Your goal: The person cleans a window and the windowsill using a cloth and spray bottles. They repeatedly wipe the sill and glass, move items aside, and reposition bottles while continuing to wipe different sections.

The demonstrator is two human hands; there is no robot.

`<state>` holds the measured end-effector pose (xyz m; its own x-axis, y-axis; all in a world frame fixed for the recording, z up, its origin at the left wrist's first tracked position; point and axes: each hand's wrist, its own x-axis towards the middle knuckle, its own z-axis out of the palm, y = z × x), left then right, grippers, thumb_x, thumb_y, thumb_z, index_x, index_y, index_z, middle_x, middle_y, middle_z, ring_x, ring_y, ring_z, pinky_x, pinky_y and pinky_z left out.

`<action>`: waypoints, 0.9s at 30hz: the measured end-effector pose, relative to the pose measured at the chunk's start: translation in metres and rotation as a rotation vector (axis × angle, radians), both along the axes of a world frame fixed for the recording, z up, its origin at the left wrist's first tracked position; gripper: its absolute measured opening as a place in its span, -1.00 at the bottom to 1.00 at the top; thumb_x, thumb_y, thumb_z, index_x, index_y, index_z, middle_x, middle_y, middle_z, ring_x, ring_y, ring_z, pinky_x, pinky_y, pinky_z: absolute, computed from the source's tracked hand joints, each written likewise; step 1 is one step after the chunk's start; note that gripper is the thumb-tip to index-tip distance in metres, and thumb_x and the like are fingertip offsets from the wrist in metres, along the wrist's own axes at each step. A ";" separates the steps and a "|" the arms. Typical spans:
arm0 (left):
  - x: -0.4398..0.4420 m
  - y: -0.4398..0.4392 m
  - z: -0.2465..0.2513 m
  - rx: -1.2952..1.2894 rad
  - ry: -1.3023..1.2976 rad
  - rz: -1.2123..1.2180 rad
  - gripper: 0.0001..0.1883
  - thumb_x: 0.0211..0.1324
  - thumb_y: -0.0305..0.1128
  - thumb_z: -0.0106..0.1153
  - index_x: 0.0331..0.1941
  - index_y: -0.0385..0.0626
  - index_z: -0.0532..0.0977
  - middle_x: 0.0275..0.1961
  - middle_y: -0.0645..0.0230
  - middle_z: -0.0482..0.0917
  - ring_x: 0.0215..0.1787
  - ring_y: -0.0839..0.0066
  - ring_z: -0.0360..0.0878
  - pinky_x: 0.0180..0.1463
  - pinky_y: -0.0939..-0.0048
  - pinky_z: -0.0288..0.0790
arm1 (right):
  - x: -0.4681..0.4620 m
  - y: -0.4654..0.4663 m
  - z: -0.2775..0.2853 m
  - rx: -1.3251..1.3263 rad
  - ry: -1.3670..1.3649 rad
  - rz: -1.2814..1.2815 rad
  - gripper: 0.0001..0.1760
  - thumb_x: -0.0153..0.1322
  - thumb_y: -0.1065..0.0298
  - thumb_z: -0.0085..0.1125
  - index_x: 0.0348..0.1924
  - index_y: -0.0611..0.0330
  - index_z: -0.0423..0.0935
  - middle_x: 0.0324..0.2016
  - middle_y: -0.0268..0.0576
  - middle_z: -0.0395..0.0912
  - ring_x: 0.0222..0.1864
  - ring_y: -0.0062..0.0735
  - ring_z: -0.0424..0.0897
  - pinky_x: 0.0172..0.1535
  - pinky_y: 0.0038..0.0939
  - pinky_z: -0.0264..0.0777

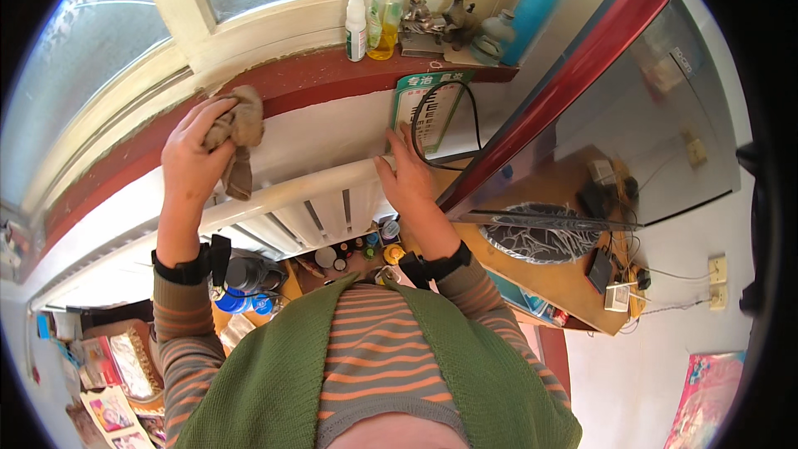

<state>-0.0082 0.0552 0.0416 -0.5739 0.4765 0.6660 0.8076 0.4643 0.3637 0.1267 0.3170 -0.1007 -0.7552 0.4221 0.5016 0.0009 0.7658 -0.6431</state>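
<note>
My left hand (198, 149) is closed around a crumpled brown cloth (248, 115). The cloth meets the front edge of a dark red windowsill (324, 84), and one end hangs down towards a white radiator (293, 184). Fingers spread, my right hand (408, 174) holds nothing; it lies by the radiator's right end, its fingertips at the lower left of an eye chart (430, 112). Whether those fingertips press on the chart or the wall I cannot tell. A black cable (477, 115) loops in front of the chart, just right of that hand.
On the sill stand a white spray bottle (356, 28), a bottle of yellow liquid (384, 25), animal figurines (458, 15), a glass jar (495, 37) and a blue bottle (533, 12). A red-edged television (598, 112) leans close on the right, above a wooden desk (530, 280).
</note>
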 end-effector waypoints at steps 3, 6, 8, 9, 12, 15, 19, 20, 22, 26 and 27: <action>-0.005 -0.013 -0.003 0.032 -0.043 0.005 -0.51 -0.12 -0.57 0.20 0.01 -0.05 0.60 0.08 0.17 0.63 0.11 0.17 0.61 0.15 0.34 0.47 | -0.016 -0.004 -0.004 -0.028 0.017 0.018 -0.44 0.38 0.32 0.22 0.25 0.15 0.40 0.32 0.11 0.26 0.26 0.15 0.38 0.23 -0.15 0.34; -0.008 -0.019 -0.006 0.022 -0.039 0.011 -0.51 -0.12 -0.58 0.20 0.02 -0.07 0.60 0.10 0.16 0.62 0.13 0.19 0.60 0.18 0.33 0.45 | -0.020 -0.009 -0.005 -0.007 0.056 0.048 -0.43 0.35 0.35 0.25 0.24 0.15 0.41 0.29 0.09 0.27 0.25 0.13 0.39 0.23 -0.17 0.35; -0.007 -0.019 -0.006 0.014 -0.027 0.018 -0.51 -0.13 -0.58 0.20 0.02 -0.07 0.60 0.10 0.17 0.63 0.13 0.19 0.60 0.18 0.33 0.45 | -0.019 -0.009 -0.006 0.004 0.061 0.055 -0.44 0.35 0.36 0.26 0.22 0.15 0.43 0.28 0.08 0.29 0.24 0.11 0.40 0.22 -0.18 0.36; -0.007 -0.018 -0.005 0.013 -0.024 0.014 -0.51 -0.13 -0.58 0.21 0.02 -0.07 0.60 0.10 0.17 0.63 0.13 0.19 0.60 0.18 0.33 0.44 | -0.018 -0.008 -0.006 0.005 0.056 0.056 -0.46 0.35 0.36 0.26 0.21 0.15 0.44 0.27 0.07 0.30 0.24 0.11 0.40 0.22 -0.19 0.36; -0.007 -0.017 -0.004 0.005 -0.016 0.007 -0.50 -0.14 -0.59 0.19 0.02 -0.07 0.60 0.09 0.18 0.63 0.12 0.21 0.61 0.18 0.34 0.44 | -0.016 -0.002 -0.008 -0.050 0.028 0.062 -0.51 0.35 0.36 0.25 0.16 0.14 0.49 0.25 0.03 0.34 0.22 0.06 0.42 0.20 -0.21 0.37; -0.013 -0.025 -0.005 0.018 -0.033 -0.022 -0.49 -0.15 -0.62 0.16 0.02 -0.10 0.59 0.07 0.19 0.63 0.13 0.22 0.60 0.19 0.34 0.43 | -0.014 0.003 -0.015 -0.069 0.012 0.034 -0.55 0.35 0.36 0.25 0.12 0.14 0.51 0.21 0.00 0.40 0.17 0.00 0.47 0.18 -0.24 0.39; -0.035 -0.067 -0.006 -0.033 -0.012 -0.010 -0.48 -0.16 -0.67 0.11 0.02 -0.14 0.59 0.06 0.20 0.64 0.16 0.23 0.59 0.22 0.37 0.40 | -0.007 0.010 -0.025 -0.173 -0.031 0.031 -0.59 0.36 0.40 0.23 0.08 0.15 0.54 0.17 -0.01 0.45 0.09 -0.07 0.53 0.14 -0.31 0.41; -0.041 -0.082 -0.006 -0.047 -0.005 0.023 -0.46 -0.17 -0.69 0.09 0.03 -0.15 0.58 0.06 0.22 0.64 0.18 0.27 0.57 0.25 0.38 0.38 | -0.005 0.013 -0.026 -0.157 0.007 0.039 -0.60 0.36 0.41 0.23 0.07 0.15 0.54 0.16 -0.01 0.45 0.07 -0.07 0.54 0.12 -0.32 0.42; -0.052 -0.112 -0.001 0.034 -0.099 0.174 -0.50 -0.07 -0.67 0.13 0.05 -0.12 0.58 0.05 0.24 0.66 0.13 0.37 0.61 0.22 0.40 0.41 | 0.000 0.015 -0.025 -0.150 0.023 0.032 -0.62 0.35 0.44 0.23 0.05 0.16 0.55 0.14 -0.01 0.47 0.03 -0.07 0.57 0.09 -0.35 0.43; -0.055 -0.118 0.007 0.288 -0.037 0.416 -0.57 0.04 -0.64 0.15 0.06 -0.11 0.59 -0.03 0.31 0.69 0.02 0.49 0.63 0.14 0.45 0.45 | 0.006 0.007 -0.008 -0.185 0.138 0.082 -0.68 0.33 0.49 0.24 -0.04 0.21 0.60 0.02 -0.02 0.57 0.02 -0.06 0.57 0.07 -0.35 0.43; -0.054 -0.100 0.007 0.403 -0.228 0.416 -0.58 0.07 -0.63 0.14 0.06 -0.12 0.59 -0.02 0.31 0.69 -0.01 0.50 0.63 0.13 0.46 0.46 | 0.006 0.001 -0.003 -0.117 0.141 0.085 -0.70 0.33 0.50 0.23 -0.06 0.21 0.61 0.00 -0.03 0.58 0.02 -0.05 0.57 0.07 -0.33 0.43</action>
